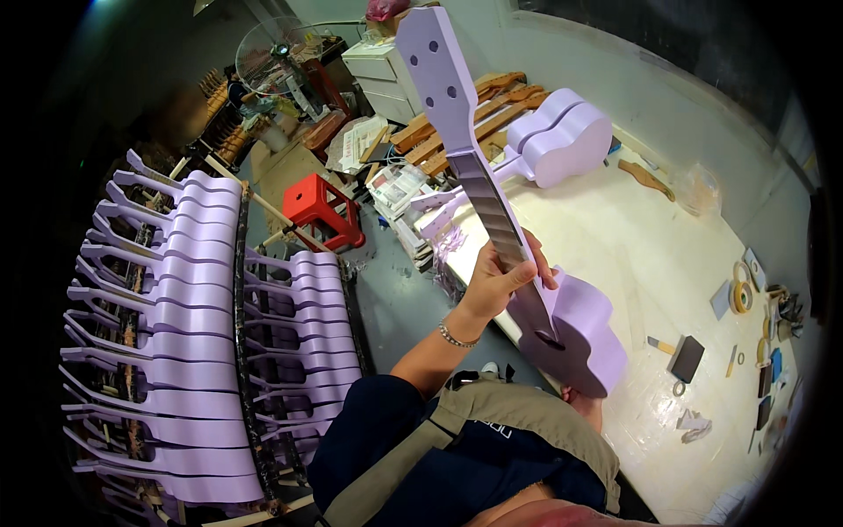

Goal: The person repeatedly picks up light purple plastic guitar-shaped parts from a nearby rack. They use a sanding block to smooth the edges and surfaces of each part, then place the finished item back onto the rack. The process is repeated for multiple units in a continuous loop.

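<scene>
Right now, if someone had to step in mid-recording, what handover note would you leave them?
Left hand: gripped around the neck of a lilac-painted ukulele, holding it up with the headstock pointing away.
Right hand: mostly hidden under the instrument's body at the workbench edge; its grip cannot be told.
Around: two more lilac ukuleles lie at the far end of the bench; the rack on the left holds rows of lilac ones; tape rolls and a dark block lie on the right of the bench.
Done: the one in hand is painted, with empty tuner holes.
Left: unclear.
</scene>
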`<action>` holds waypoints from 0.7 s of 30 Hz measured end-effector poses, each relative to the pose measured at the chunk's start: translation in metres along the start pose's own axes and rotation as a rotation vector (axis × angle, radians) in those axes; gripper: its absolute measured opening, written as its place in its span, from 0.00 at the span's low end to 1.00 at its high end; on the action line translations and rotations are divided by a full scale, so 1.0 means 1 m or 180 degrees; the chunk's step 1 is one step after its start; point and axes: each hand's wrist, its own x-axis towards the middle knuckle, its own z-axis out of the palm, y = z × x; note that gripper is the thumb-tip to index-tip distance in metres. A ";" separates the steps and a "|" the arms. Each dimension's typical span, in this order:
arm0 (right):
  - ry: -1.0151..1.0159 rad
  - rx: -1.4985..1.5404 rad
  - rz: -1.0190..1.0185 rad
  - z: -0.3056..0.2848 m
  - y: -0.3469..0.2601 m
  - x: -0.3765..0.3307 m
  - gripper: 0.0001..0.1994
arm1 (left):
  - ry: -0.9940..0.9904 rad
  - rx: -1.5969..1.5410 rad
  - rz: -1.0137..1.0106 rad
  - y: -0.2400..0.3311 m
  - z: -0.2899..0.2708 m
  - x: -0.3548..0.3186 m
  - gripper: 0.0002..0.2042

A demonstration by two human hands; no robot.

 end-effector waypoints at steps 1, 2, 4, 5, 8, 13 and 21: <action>0.0060 0.0251 0.0165 -0.004 0.000 0.008 0.24 | -0.0018 0.0094 0.0032 0.009 0.007 0.002 0.16; 0.0010 0.0234 0.0081 0.005 -0.008 0.008 0.28 | 0.0168 0.0211 0.0009 0.012 0.010 0.002 0.15; -0.0127 0.0217 -0.0031 0.036 -0.023 -0.004 0.38 | 0.0581 0.0493 -0.0053 0.020 0.017 0.000 0.13; -0.0084 0.0072 -0.0059 0.038 -0.027 -0.008 0.39 | 0.0708 0.0668 0.0005 0.020 0.017 -0.001 0.12; -0.0026 -0.0210 -0.0133 0.037 -0.032 -0.011 0.42 | 0.1041 0.1193 0.0185 0.023 0.013 -0.003 0.12; -0.0117 -0.0252 -0.0170 0.037 -0.032 -0.011 0.42 | 0.1395 0.1744 0.0398 0.033 0.008 -0.007 0.13; 0.0119 -0.0521 -0.0593 0.051 -0.035 -0.011 0.35 | 0.1258 0.1864 0.0477 0.032 0.000 -0.006 0.14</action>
